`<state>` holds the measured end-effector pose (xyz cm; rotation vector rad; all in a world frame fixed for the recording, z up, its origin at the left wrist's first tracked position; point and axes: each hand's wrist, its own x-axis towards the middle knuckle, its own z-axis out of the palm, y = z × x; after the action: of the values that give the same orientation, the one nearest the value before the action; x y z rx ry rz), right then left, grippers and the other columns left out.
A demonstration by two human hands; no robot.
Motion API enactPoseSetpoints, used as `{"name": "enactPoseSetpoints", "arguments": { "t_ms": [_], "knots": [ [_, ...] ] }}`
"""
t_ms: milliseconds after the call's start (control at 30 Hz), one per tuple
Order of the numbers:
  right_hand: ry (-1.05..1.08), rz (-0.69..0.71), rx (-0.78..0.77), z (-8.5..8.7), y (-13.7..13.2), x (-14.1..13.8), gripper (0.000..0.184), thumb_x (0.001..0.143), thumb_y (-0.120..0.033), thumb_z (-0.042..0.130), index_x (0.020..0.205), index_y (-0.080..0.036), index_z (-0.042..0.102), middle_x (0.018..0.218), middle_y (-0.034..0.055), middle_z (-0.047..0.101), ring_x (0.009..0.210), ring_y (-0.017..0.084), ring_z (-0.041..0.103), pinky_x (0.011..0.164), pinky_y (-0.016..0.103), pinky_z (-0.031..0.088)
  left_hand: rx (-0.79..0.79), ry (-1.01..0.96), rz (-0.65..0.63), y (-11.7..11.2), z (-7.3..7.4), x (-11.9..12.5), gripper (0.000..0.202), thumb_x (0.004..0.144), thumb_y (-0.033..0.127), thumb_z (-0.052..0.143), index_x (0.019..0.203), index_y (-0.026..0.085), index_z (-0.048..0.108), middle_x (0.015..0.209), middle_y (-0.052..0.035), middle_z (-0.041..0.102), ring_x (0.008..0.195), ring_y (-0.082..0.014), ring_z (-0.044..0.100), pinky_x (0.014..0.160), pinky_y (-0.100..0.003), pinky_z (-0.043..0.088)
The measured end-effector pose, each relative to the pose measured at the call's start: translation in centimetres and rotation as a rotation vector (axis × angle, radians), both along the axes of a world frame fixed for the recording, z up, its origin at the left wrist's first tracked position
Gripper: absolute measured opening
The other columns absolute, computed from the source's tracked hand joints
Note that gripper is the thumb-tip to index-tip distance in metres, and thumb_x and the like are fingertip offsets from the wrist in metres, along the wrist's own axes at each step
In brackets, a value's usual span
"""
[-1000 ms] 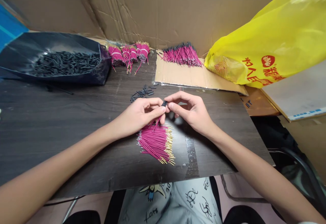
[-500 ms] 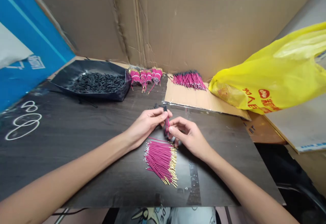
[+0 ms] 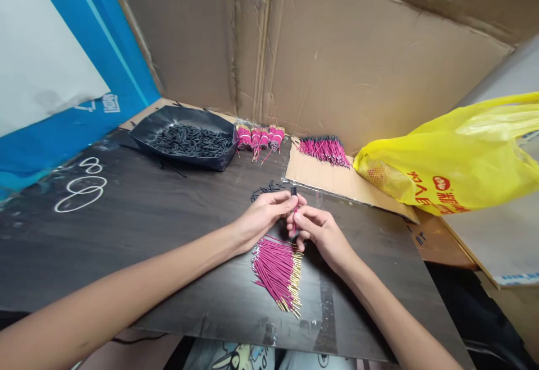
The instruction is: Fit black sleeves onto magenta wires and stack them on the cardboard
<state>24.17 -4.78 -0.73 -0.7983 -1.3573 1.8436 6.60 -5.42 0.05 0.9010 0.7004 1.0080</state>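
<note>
My left hand (image 3: 265, 213) is closed around short black sleeves (image 3: 293, 190), whose ends stick up past the thumb. Just below, the thumb and fingers of my right hand (image 3: 322, 235) pinch thin magenta wires (image 3: 295, 223) that run up to the sleeves. How many are held is hidden by the fingers. Right under both hands lies a fanned pile of magenta wires (image 3: 275, 269), silver tips to the left and gold tips to the right. A few loose black sleeves (image 3: 267, 190) lie behind my left hand.
A black tray (image 3: 227, 159) of black sleeves stands at the back left, beside tied wire bundles (image 3: 275, 137). Black-ended wires (image 3: 324, 150) rest on a cardboard sheet (image 3: 311, 174). A yellow plastic bag (image 3: 421, 162) sits at right. White rubber bands (image 3: 80, 195) lie at left.
The whole view has shifted, so the table's things appear further right and a little lower. Both hands stay together over the pile, still holding the wires and sleeves.
</note>
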Motion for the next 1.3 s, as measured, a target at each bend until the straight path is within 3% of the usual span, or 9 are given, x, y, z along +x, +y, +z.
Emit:
{"name": "enactPoseSetpoints", "arguments": {
  "t_ms": [100, 200, 267, 500, 967, 1133, 1300],
  "knots": [
    [0.026, -0.023, -0.103, -0.2, 0.0, 0.2, 0.031, 0.088, -0.044, 0.08, 0.086, -0.014, 0.071, 0.076, 0.0026, 0.063, 0.059, 0.009, 0.057, 0.044, 0.016, 0.043, 0.049, 0.082, 0.062, 0.1, 0.2, -0.2, 0.037, 0.093, 0.037, 0.075, 0.122, 0.015, 0.072, 0.092, -0.0084, 0.074, 0.081, -0.0186, 0.069, 0.082, -0.033, 0.055],
    [0.051, -0.047, -0.15, -0.1, 0.1, 0.4, 0.031, 0.088, -0.042, 0.079, 0.084, -0.014, 0.07, 0.07, 0.0011, 0.061, 0.053, 0.007, 0.053, 0.043, 0.015, 0.041, 0.187, 0.203, 0.135, 0.4, 0.5, -0.7, 0.06, 0.091, 0.032, 0.076, 0.147, 0.017, 0.059, 0.106, -0.0097, 0.078, 0.106, -0.021, 0.071, 0.105, -0.037, 0.049],
    [0.061, -0.05, -0.176, 0.0, 0.3, 0.5, 0.03, 0.087, -0.041, 0.079, 0.082, -0.013, 0.07, 0.067, 0.0007, 0.06, 0.052, 0.008, 0.053, 0.042, 0.016, 0.042, 0.271, 0.281, 0.15, 0.6, 0.6, -1.0, 0.066, 0.093, 0.034, 0.074, 0.153, 0.017, 0.053, 0.108, -0.0096, 0.079, 0.112, -0.0216, 0.07, 0.112, -0.04, 0.046],
    [0.095, -0.014, -0.237, 0.2, 0.4, 0.5, 0.027, 0.085, -0.038, 0.076, 0.079, -0.013, 0.068, 0.066, 0.0, 0.059, 0.048, 0.009, 0.053, 0.042, 0.019, 0.044, 0.331, 0.411, 0.173, 0.6, 0.5, -1.0, 0.051, 0.095, 0.033, 0.069, 0.142, 0.015, 0.063, 0.123, -0.0138, 0.076, 0.113, -0.0226, 0.072, 0.109, -0.041, 0.051],
    [-0.018, 0.017, -0.114, 0.1, -0.3, 0.2, 0.037, 0.087, -0.05, 0.079, 0.087, -0.014, 0.069, 0.071, 0.0009, 0.061, 0.051, 0.008, 0.054, 0.047, 0.02, 0.049, 0.24, 0.297, 0.247, 0.5, 0.6, -0.9, 0.043, 0.085, 0.033, 0.081, 0.123, 0.013, 0.076, 0.103, -0.0127, 0.08, 0.099, -0.0235, 0.078, 0.1, -0.036, 0.059],
    [-0.134, -0.048, 0.02, -0.3, -0.3, 0.2, 0.043, 0.085, -0.055, 0.08, 0.097, -0.016, 0.069, 0.077, 0.002, 0.063, 0.054, 0.011, 0.058, 0.048, 0.024, 0.052, 0.214, 0.298, 0.339, 0.5, 0.5, -1.0, 0.043, 0.085, 0.034, 0.082, 0.122, 0.012, 0.077, 0.101, -0.0127, 0.081, 0.094, -0.0225, 0.079, 0.093, -0.032, 0.062],
    [-0.382, -0.13, 0.273, -1.3, -1.4, -0.1, 0.038, 0.1, -0.054, 0.06, 0.11, -0.019, 0.071, 0.086, 0.0052, 0.065, 0.068, 0.015, 0.062, 0.056, 0.025, 0.052, 0.215, 0.285, 0.451, 0.6, 0.3, -0.8, 0.042, 0.085, 0.034, 0.082, 0.121, 0.011, 0.077, 0.101, -0.0126, 0.081, 0.099, -0.0245, 0.078, 0.094, -0.032, 0.061]
  ]
}}
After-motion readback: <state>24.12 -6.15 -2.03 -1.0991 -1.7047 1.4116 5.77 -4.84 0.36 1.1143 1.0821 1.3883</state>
